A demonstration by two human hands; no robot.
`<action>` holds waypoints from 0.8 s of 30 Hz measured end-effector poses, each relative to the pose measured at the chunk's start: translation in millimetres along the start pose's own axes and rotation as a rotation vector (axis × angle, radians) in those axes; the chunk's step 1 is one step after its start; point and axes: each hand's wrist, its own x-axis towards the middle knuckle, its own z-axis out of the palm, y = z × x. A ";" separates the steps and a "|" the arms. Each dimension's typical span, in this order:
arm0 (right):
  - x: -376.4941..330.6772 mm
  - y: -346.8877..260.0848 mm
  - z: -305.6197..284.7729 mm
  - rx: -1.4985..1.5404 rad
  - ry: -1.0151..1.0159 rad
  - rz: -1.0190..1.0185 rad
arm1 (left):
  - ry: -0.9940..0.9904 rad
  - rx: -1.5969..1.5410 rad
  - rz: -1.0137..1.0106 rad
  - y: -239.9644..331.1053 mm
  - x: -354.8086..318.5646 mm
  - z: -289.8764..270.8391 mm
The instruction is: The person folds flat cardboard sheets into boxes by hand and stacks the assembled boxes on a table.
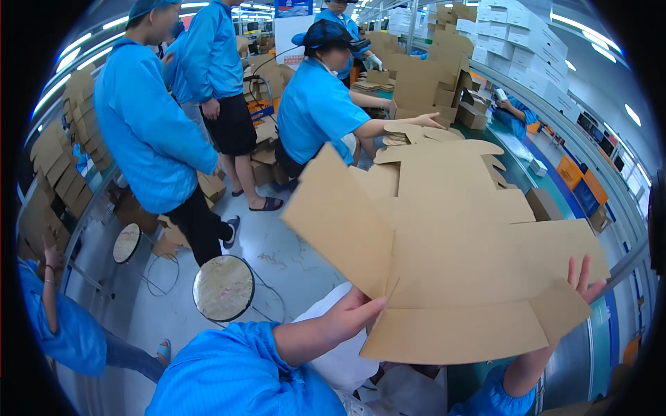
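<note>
A brown cardboard box blank (451, 263), partly folded, spreads in front of me, its front panel raised and a side flap standing up at the left. My left hand (352, 313) grips its near left corner, thumb on the inside and the other fingers hidden behind the board. At the right, my right hand (585, 281) is behind the small corner flap (560, 308); its fingers stick up past the edge, stretched and apart, while the palm is hidden. Beyond lie more flat cardboard blanks (416, 133) with rounded tabs, under or behind mine.
A seated co-worker (322, 104) in blue reaches over cardboard ahead; other people stand at the left. Round stools (223, 288) are on the floor. A green conveyor bench (513, 149) with a metal rail runs along the right, orange bins (570, 171) beyond. White boxes (517, 35) are stacked high.
</note>
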 end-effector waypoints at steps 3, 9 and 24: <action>-1.3 -12.1 -2.6 -0.167 -0.407 -0.234 | 0.044 0.009 -0.004 -5.9 4.0 0.7; -36.9 38.3 15.9 0.093 -0.497 0.181 | -0.049 0.260 0.503 -30.9 9.1 -26.6; -83.0 52.7 47.5 -0.054 -0.451 0.275 | 0.266 0.730 0.306 -29.5 23.3 -31.5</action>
